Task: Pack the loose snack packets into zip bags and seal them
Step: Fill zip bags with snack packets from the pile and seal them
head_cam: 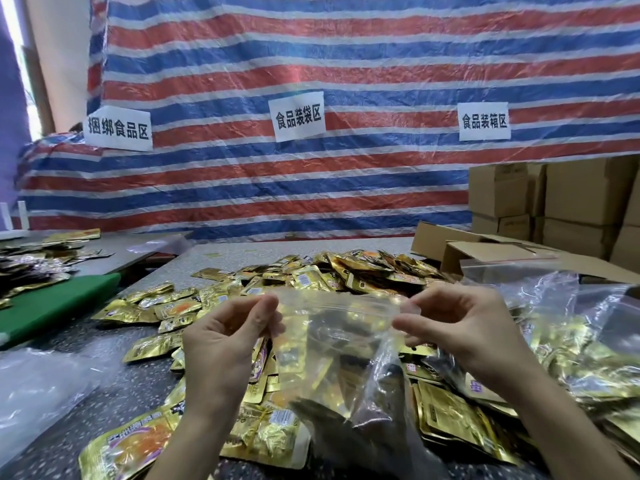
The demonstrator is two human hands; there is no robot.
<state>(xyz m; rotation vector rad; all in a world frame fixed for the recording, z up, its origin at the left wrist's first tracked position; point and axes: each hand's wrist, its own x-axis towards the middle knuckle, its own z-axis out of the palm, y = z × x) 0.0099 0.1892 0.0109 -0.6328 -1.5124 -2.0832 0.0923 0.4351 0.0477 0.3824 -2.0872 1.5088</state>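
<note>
A clear zip bag point(337, 327) is hanging between both hands. The left hand point(225, 341) is pinching its top left corner, the right hand point(450, 327) its top right. Under the hands, gold snack packets point(311, 275) are lying on the tabletop point(104, 403).

Single head-worn wide-angle view, forward and down, close above the left hand point(221, 344) and right hand point(460, 327), tarp wall point(311, 64) beyond.
</note>
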